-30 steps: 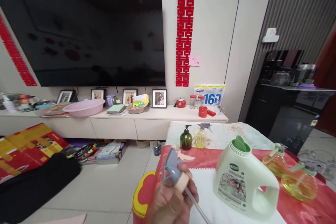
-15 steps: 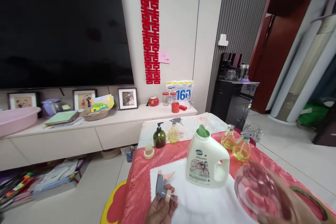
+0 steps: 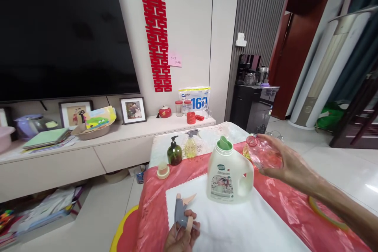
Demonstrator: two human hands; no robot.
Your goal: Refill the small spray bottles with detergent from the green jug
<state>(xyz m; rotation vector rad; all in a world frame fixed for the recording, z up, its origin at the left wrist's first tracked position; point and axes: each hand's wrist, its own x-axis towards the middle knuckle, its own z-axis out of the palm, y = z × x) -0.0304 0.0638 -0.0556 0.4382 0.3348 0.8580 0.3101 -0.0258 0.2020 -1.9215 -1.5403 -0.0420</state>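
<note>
Low over the white cloth, my left hand (image 3: pixel 182 237) is closed around the collar of a grey and peach spray nozzle (image 3: pixel 180 212). My right hand (image 3: pixel 279 161) grips a clear pinkish bottle (image 3: pixel 262 152), tilted with its open mouth toward the left. That bottle is held just right of a large white detergent jug (image 3: pixel 220 181) with a green spout (image 3: pixel 225 143). Behind the held bottle, a yellow-liquid bottle (image 3: pixel 245 152) is mostly hidden. Left of the jug stand a green pump bottle (image 3: pixel 174 151), a spray bottle with yellow liquid (image 3: pixel 190 149) and a pale cap (image 3: pixel 163 170).
A red plastic cover (image 3: pixel 153 201) and a white cloth (image 3: pixel 236 224) lie on the table. A roll of tape (image 3: pixel 327 212) rests at the right. Behind is a low cabinet (image 3: pixel 124 141) with framed photos, jars and a bag (image 3: pixel 195 98). A yellow and red stool (image 3: pixel 126 232) stands at the left.
My right hand has carried the clear bottle up and away from me, tipping its mouth leftward. My left hand keeps the spray nozzle in nearly the same place. The view has turned slightly right.
</note>
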